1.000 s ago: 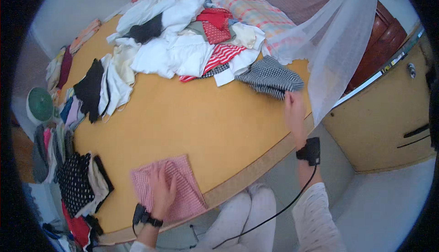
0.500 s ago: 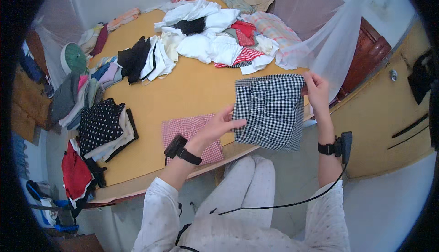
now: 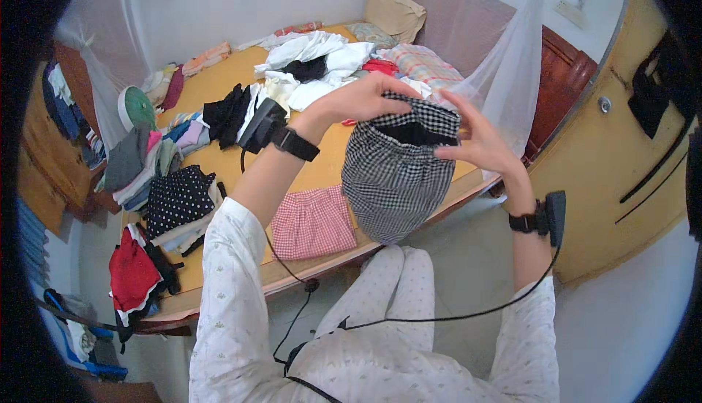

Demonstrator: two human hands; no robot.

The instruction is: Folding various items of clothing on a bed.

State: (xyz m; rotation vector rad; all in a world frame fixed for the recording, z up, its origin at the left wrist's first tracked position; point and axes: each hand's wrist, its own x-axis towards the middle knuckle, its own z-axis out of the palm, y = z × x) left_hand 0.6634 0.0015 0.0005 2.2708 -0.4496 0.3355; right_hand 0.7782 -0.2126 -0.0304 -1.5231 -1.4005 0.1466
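A black-and-white checked garment point(image 3: 398, 184) with a gathered elastic waist hangs upright in front of me, above the bed's near edge. Its waist opening faces up and shows a dark inside. My left hand point(image 3: 365, 102) is closed on the far left part of the waistband, its fingertips partly hidden by cloth. At the right end of the waistband my right hand point(image 3: 479, 138) grips with the thumb on the near side and the fingers on the far side. A folded red-and-white checked garment point(image 3: 311, 224) lies on the bed just left of the hanging one.
The bed point(image 3: 248, 176) has a yellow surface. A heap of white clothes point(image 3: 314, 56) lies toward the back. Folded piles, including a polka-dot black cloth point(image 3: 181, 200), line the left side. A red cloth point(image 3: 134, 265) hangs over the near left corner. Cables run from both wrists.
The checked garment has been raised and turned so its waist opening faces up. My left hand moved up and away to the waistband; the right shifted slightly left and down along it.
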